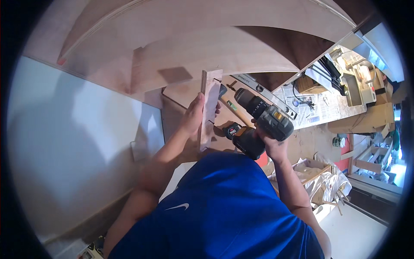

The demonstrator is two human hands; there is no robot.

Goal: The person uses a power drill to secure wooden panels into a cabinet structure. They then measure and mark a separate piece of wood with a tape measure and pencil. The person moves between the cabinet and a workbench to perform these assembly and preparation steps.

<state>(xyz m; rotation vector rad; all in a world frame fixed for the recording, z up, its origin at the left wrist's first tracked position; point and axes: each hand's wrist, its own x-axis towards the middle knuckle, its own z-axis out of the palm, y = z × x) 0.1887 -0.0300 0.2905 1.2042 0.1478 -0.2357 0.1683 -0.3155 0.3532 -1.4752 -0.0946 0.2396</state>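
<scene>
My left hand (196,113) is closed round a narrow strip of plywood (211,103), thumb on its left edge and fingertips showing past the right. The strip stands nearly lengthwise in front of me and has dark marks along its right edge. In my right hand (272,144) is a black cordless drill (271,121), gripped by its handle. Its chuck points up and left toward the strip, with a small bit at the tip, and does not touch the wood. Behind the drill lie a hammer (236,107) with a wooden handle and a silver spirit level (276,101).
Plywood cabinet panels (185,47) curve across the top. A white wall (73,151) bounds the left. At right, newspaper (317,110) covers a counter beside a metal sink (353,89) and cardboard (366,121). A crumpled white sheet (332,183) lies at lower right.
</scene>
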